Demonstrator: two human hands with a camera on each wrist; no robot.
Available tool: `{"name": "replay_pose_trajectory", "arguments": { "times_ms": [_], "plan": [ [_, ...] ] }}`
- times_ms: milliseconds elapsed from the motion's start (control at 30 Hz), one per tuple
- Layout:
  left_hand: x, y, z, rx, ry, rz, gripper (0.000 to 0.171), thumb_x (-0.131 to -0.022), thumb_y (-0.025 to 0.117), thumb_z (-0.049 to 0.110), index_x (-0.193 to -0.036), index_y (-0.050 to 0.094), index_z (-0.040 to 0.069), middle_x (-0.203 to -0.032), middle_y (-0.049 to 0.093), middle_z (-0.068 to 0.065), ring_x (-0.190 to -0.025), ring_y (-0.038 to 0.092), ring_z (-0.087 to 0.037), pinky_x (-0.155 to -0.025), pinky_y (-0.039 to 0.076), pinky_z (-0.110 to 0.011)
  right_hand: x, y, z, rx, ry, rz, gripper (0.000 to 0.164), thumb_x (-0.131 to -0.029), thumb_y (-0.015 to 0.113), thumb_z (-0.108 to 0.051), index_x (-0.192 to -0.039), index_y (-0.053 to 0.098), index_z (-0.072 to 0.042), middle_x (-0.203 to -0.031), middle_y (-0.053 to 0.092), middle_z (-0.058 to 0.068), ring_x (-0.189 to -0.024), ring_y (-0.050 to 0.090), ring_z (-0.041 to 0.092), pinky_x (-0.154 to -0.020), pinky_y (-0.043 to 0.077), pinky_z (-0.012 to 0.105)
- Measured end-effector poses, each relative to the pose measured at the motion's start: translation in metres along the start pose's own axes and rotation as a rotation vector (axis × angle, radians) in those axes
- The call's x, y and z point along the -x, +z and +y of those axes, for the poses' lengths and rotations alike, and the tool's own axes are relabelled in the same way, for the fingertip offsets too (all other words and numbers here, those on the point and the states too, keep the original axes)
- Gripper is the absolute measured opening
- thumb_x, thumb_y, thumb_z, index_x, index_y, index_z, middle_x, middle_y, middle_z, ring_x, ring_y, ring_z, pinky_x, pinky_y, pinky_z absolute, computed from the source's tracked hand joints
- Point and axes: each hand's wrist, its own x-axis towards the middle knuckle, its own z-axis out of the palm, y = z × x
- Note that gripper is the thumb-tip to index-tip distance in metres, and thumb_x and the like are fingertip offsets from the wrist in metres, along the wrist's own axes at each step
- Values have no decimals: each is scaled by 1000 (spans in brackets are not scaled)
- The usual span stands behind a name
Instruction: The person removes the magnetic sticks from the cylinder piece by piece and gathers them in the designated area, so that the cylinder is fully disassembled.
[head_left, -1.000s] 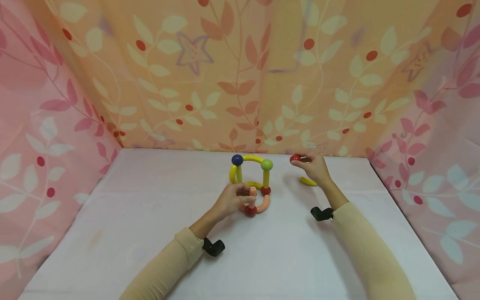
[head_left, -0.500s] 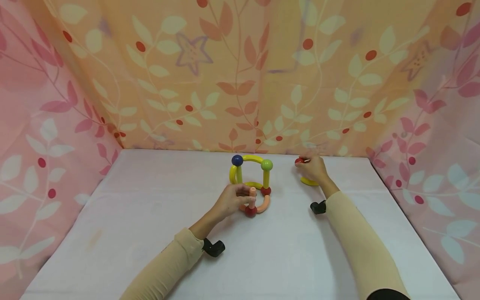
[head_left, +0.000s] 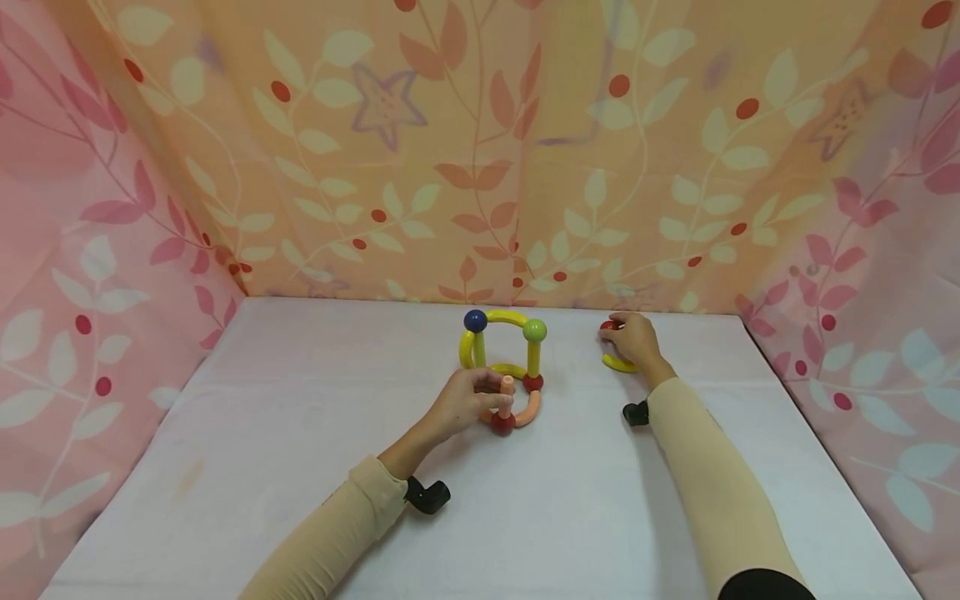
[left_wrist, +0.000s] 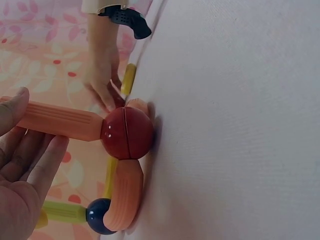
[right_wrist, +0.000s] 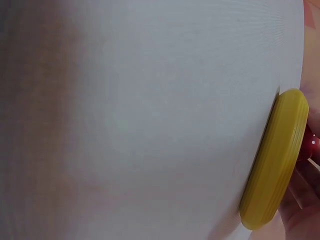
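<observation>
My left hand (head_left: 461, 402) pinches an upright peach rod (head_left: 507, 393) between thumb and fingers. In the left wrist view, the rod's lower end meets a red ball (left_wrist: 127, 133) on the table, with a curved peach stick (left_wrist: 126, 192) joined to that ball. Behind stands the rest of the magnetic-stick frame: a dark blue ball (head_left: 476, 321), a light green ball (head_left: 535, 330), yellow sticks and another red ball (head_left: 533, 382). My right hand (head_left: 636, 342) holds a loose red ball (head_left: 608, 326) low at the back right, just behind a curved yellow stick (head_left: 619, 364).
A white-covered table (head_left: 315, 375) spreads beneath everything. Patterned curtains (head_left: 480, 167) rise along its back edge and both sides. Black wrist cameras (head_left: 429, 496) hang beneath the beige sleeves.
My right hand has moved right and slightly down with the red ball, ending behind the curved yellow stick. My left hand and the frame have stayed still.
</observation>
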Motion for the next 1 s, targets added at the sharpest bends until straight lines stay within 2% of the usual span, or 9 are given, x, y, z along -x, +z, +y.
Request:
{"name": "replay_pose_trajectory", "arguments": {
  "times_ms": [167, 467, 600, 833, 1000],
  "plan": [
    [0, -1, 1, -5, -11, 2, 30, -85, 76, 22, -110, 67, 6, -103, 71, -5, -95, 64, -16, -85, 57, -29, 0, 0, -1, -9, 25, -19, 51, -93, 66, -23, -134, 54, 4, -136, 54, 27, -121, 50, 42, -108, 40, 53],
    [0, -1, 1, -1, -10, -2, 28, -86, 75, 20, -109, 67, 6, -103, 71, -5, -94, 64, -16, -83, 57, -29, 0, -4, 4, -6, -28, -3, 52, -91, 68, -22, -133, 54, 5, -130, 57, 27, -116, 53, 41, -106, 42, 52],
    [0, 0, 1, 0, -9, -2, 28, -85, 75, 20, -108, 67, 6, -102, 71, -5, -93, 64, -16, -82, 57, -28, 2, -6, 3, -23, -27, 4, 51, -92, 67, -21, -132, 55, 6, -127, 59, 28, -115, 54, 42, -105, 42, 52],
    [1, 0, -1, 12, 13, -8, 28, -85, 75, 20, -109, 68, 6, -104, 71, -5, -97, 64, -16, -86, 56, -30, 14, -10, -1, -106, 7, 38, 52, -92, 66, -21, -137, 52, 3, -130, 59, 26, -117, 56, 40, -103, 44, 50],
    [1, 0, -2, 18, 31, -8, 26, -84, 76, 19, -107, 70, 8, -106, 72, -5, -101, 64, -17, -88, 55, -31, 25, -14, -7, -141, -43, 87, 50, -92, 67, -19, -135, 54, 2, -128, 60, 26, -115, 57, 42, -100, 46, 52]
  ]
}}
